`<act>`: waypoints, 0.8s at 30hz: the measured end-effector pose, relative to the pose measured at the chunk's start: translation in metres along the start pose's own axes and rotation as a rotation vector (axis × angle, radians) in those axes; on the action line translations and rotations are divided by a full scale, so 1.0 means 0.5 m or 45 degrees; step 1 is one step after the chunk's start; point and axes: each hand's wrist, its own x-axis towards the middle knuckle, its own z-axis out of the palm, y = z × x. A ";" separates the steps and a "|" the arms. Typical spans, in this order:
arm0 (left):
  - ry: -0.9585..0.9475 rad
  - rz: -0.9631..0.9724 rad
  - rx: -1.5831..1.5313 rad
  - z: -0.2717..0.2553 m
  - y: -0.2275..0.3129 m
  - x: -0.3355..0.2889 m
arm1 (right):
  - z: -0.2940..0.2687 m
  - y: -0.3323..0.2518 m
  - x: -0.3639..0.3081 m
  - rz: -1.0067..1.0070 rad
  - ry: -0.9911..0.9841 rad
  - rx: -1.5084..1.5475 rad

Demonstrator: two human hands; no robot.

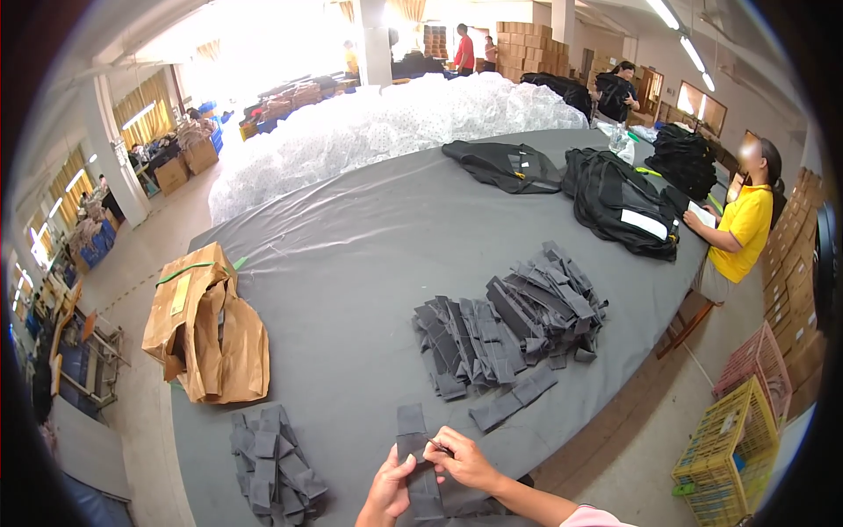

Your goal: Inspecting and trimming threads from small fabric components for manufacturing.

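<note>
Near the front edge of the table, my left hand [389, 486] is closed on a dark grey fabric strip [410, 422] with sewn cross seams. My right hand [464, 460] is closed round a small black tool [441, 448], whose tip meets the strip's edge; its exact kind is too small to tell. One loose strip [514, 400] lies just beyond my right hand. Behind it is a large heap of similar strips [544, 303], overlapping in rows. A smaller pile of strips [272, 465] lies to the left of my hands.
On the grey-covered table [351, 290] stands a crumpled brown paper sack [211, 325] at left. Black bags [619, 202] lie at the far right, near a person in yellow [746, 211]. White bubble wrap [395, 119] lines the far edge. Plastic crates [729, 448] stand on the floor at right.
</note>
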 end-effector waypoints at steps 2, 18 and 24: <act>0.009 0.028 -0.020 0.002 0.001 -0.005 | 0.005 0.004 0.001 -0.013 0.028 -0.034; 0.157 0.195 0.098 0.000 -0.004 0.005 | 0.004 -0.012 0.003 -0.151 0.050 -0.156; 0.085 0.179 0.139 0.003 -0.012 0.011 | -0.010 0.004 -0.002 -0.074 0.033 -0.089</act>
